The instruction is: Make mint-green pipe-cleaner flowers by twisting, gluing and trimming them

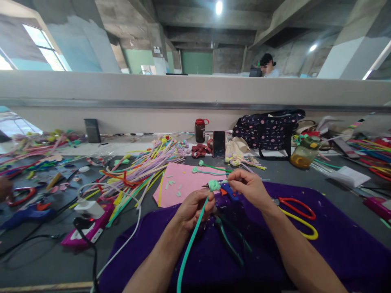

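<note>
My left hand point(197, 207) pinches a green pipe-cleaner flower point(214, 185), whose long green stem point(191, 246) hangs down over the purple cloth point(256, 244). Just right of the flower, my right hand point(246, 185) is closed with its fingertips together; what lies between them is too small to make out. Below the hands are green-handled pliers point(227, 240) on the cloth. A blue and orange tool point(229, 192) lies partly hidden behind the hands. The pink sheet point(171, 191) beyond bears small green pieces and another green stemmed piece point(207, 171).
Scissors point(297, 209) with red and yellow handles lie right. A pipe-cleaner bundle point(152, 158) and a pink power strip point(91, 232) with cables are left. Behind stand a phone point(219, 144), a dark bottle point(200, 132), a patterned bag point(262, 132) and a jar point(304, 152). A person is far back.
</note>
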The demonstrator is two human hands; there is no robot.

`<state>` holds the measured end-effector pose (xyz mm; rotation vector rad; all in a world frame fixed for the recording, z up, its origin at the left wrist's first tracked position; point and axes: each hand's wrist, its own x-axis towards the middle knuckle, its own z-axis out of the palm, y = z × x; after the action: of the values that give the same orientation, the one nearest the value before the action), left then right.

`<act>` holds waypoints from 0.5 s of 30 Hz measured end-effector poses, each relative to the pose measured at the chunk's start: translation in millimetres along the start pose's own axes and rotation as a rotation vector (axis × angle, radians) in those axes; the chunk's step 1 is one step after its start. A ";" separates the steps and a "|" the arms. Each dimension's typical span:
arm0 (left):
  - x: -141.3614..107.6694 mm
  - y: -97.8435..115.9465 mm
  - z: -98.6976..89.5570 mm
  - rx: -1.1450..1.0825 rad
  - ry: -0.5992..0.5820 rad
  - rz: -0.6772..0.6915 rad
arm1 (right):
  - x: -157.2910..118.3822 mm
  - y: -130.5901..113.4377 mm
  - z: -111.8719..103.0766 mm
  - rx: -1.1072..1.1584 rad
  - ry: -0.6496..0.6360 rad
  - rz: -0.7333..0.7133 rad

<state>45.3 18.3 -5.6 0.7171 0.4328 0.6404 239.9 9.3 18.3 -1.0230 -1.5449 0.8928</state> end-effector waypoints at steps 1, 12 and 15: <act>-0.2 -0.1 -0.6 -0.003 -0.008 -0.001 | -0.3 -0.7 -0.1 0.020 -0.005 0.003; 1.5 -2.5 -2.9 0.141 0.166 0.124 | -2.0 -6.6 2.6 0.094 -0.039 -0.002; -0.5 -0.7 -2.2 0.197 0.225 0.135 | -1.4 -5.6 1.3 0.071 -0.018 0.003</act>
<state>44.0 18.5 -7.6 0.8698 0.6652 0.8176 237.9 5.9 22.7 -0.9691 -1.5160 0.9543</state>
